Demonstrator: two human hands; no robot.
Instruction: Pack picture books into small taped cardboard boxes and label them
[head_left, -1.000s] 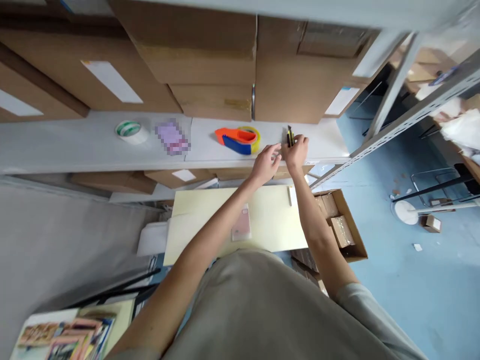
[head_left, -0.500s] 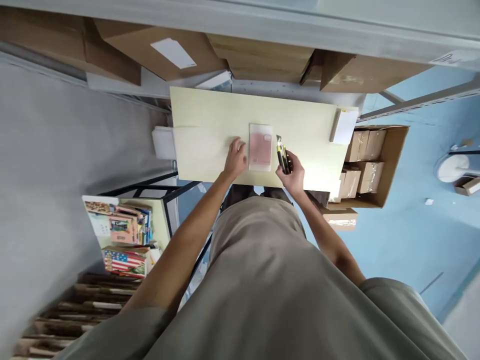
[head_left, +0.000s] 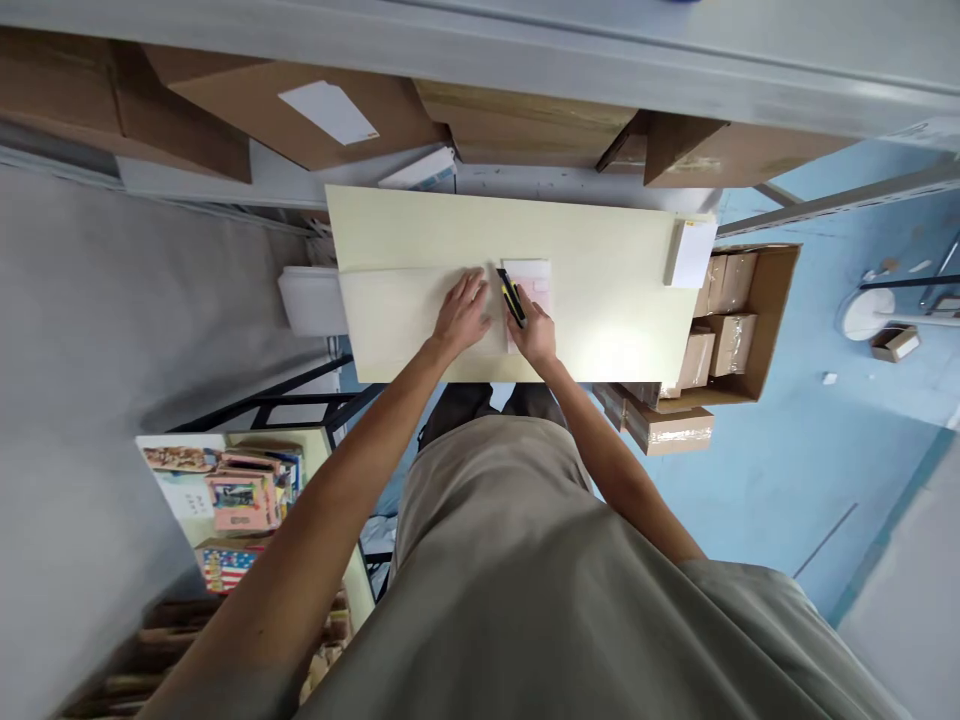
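A pink-and-white flat packet (head_left: 538,279) lies on the pale yellow tabletop (head_left: 600,240), partly covered by my right hand. My right hand (head_left: 534,335) grips a black-and-yellow utility knife (head_left: 511,296). The knife tilts up and left, its front end over the packet's left edge; whether it touches is not clear. To the left, my left hand (head_left: 461,312) rests with fingers stretched out on a pale, thin sheet (head_left: 390,310), which almost blends into the tabletop.
A white stack (head_left: 693,254) sits at the tabletop's right end. Beyond it stands an open carton (head_left: 776,320) holding several small boxes. Large cardboard boxes (head_left: 525,125) line the shelf behind. At lower left, books (head_left: 244,490) lie on a side table.
My right hand has brought the knife leftward from beside the packet to its left edge. My left hand has flattened and shifted slightly left. The pale sheet now shows more plainly.
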